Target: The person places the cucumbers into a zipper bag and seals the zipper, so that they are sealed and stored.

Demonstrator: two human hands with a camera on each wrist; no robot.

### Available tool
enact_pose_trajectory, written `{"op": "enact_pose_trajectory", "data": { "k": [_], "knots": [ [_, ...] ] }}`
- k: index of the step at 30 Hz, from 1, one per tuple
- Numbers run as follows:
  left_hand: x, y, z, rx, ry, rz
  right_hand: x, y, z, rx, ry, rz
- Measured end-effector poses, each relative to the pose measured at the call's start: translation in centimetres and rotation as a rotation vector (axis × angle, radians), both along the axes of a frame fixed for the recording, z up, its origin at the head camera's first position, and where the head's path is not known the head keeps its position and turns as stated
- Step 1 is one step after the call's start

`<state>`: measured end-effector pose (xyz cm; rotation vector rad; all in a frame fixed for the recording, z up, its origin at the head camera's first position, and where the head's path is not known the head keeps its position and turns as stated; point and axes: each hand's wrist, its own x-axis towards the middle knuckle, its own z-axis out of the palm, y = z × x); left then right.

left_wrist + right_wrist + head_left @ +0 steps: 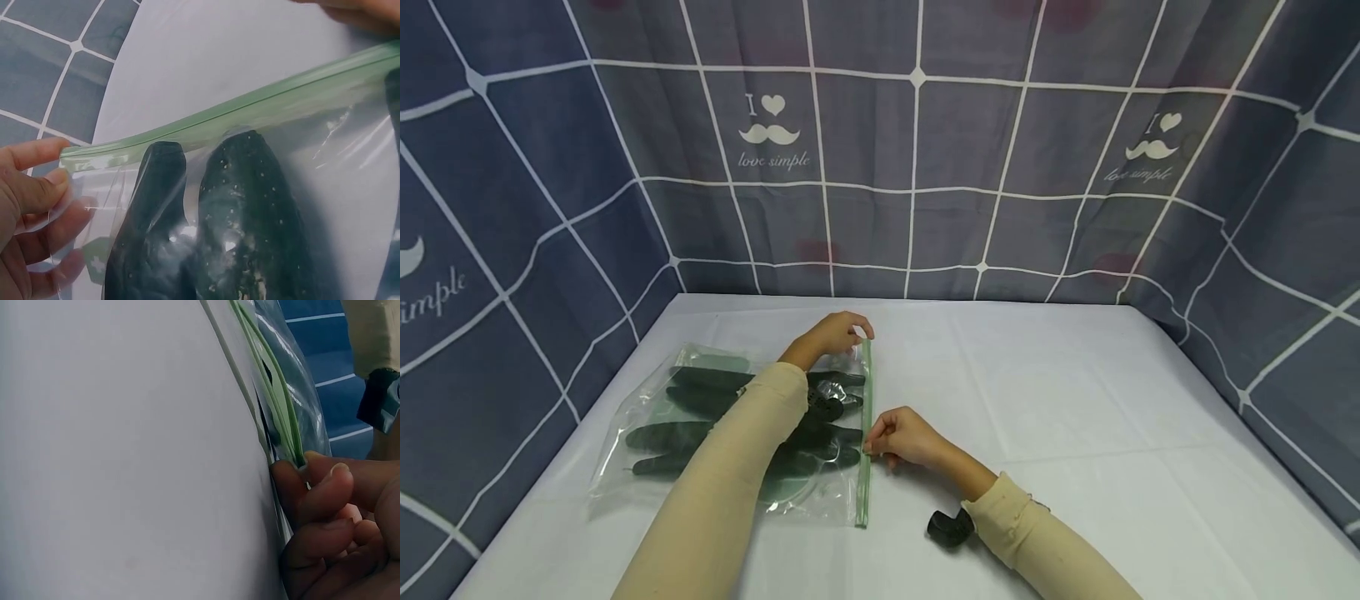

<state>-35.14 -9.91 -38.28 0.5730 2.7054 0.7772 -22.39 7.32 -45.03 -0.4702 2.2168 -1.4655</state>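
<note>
A clear zip bag (pixel 610 467) lies flat on the white table, with several dark green cucumbers (pixel 666 437) inside. Its green zip strip (pixel 864 496) runs along the bag's right edge. My left hand (pixel 835 335) pinches the far end of that strip between thumb and forefinger; the left wrist view shows its other fingers behind the clear plastic. Pale specks dot a cucumber (pixel 244 200) there. Lower down the strip, my right hand (pixel 908 437) pinches the zip. In the right wrist view, the green strips (pixel 284 406) stand slightly apart beyond the right fingertips (pixel 339 470).
Beneath everything is a white-covered table (pixel 1075 400). Dark grey checked curtains (pixel 865 225) enclose its back and sides. A black wrist camera (pixel 950 529) hangs beneath the right sleeve, and another (pixel 826 407) sits at the left wrist over the bag.
</note>
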Motion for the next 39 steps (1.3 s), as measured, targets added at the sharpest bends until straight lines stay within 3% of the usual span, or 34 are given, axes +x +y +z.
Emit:
{"op": "enact_pose_trajectory", "data": {
  "k": [13,31,39],
  "knots": [
    [0.2,-0.3,0.3,0.009,0.005,0.047,1.8,0.2,0.0,-0.012,-0.014,0.026],
    [0.2,-0.1,0.3,-0.002,0.005,0.057,4.9,0.6,0.7,-0.038,-0.054,0.068],
    [0.1,0.1,0.1,-0.015,0.027,0.052,5.6,0.7,0.5,-0.044,-0.07,0.067]
  ]
}}
